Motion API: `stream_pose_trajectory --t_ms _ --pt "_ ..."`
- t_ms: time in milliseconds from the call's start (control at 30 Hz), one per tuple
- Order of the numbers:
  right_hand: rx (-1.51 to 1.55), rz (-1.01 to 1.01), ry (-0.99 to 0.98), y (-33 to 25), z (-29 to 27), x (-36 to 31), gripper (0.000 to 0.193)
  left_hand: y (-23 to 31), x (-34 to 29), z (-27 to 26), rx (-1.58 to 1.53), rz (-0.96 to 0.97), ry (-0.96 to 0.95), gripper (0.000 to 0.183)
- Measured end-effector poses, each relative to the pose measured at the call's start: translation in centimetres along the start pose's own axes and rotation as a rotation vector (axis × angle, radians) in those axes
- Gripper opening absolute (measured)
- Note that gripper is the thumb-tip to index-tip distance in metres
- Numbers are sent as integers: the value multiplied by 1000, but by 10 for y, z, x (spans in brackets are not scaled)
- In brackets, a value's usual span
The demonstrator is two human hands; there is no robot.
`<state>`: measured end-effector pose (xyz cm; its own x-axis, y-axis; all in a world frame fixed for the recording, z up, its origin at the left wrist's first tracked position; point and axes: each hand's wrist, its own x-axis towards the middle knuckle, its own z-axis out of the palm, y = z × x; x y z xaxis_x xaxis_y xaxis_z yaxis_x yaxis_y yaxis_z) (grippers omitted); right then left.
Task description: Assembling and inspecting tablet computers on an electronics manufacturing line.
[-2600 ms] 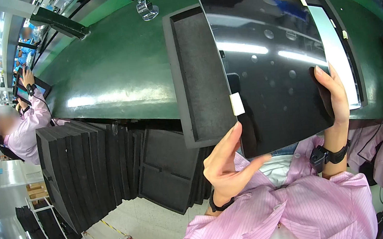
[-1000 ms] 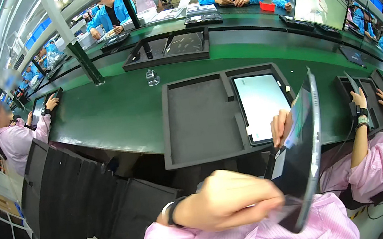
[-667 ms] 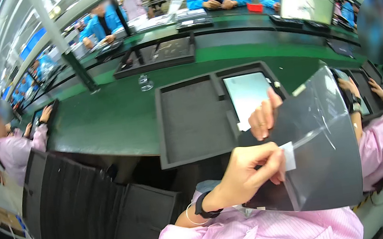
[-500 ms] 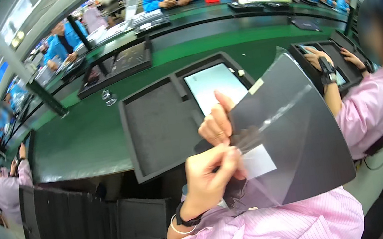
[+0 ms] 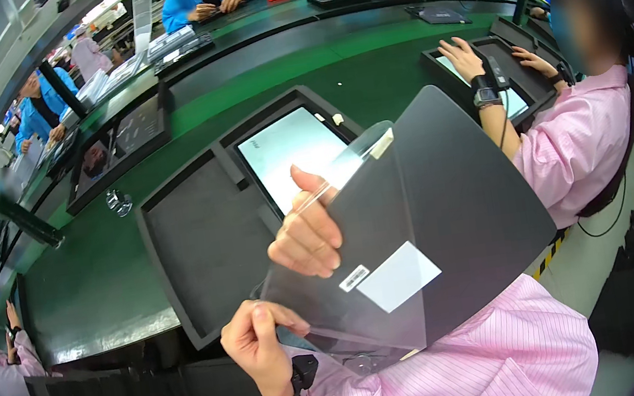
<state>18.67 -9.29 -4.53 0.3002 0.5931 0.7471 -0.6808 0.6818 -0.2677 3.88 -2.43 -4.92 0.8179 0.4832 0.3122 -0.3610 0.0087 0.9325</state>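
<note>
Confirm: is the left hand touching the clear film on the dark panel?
Touching. The head view shows the left hand pinching the lower corner of the clear film, lifted off the dark panel.

White rectangular label (image 5: 398,276) on the dark panel (image 5: 463,202); pale screen (image 5: 290,153) in the black tray (image 5: 202,246)

A: Where is there room around the black tray (image 5: 210,245)?

B: Its left half is bare foam. Left of it, the green counter (image 5: 86,287) is open up to a small clear piece (image 5: 117,202).

A: And what blocks the way?

B: The dark panel (image 5: 464,210) with its clear film (image 5: 360,273) hangs over the tray's near right corner. Right of the tray, a neighbour's arm (image 5: 496,120) lies over another tray (image 5: 515,81).
</note>
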Motion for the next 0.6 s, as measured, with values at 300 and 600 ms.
stream_pose_trajectory --t_ms 300,600 --pt "35 -51 -55 7 -19 13 67 10 22 -11 -60 -36 -62 36" --pt "184 -48 -134 20 -28 15 68 13 24 -23 -166 -146 -229 36"
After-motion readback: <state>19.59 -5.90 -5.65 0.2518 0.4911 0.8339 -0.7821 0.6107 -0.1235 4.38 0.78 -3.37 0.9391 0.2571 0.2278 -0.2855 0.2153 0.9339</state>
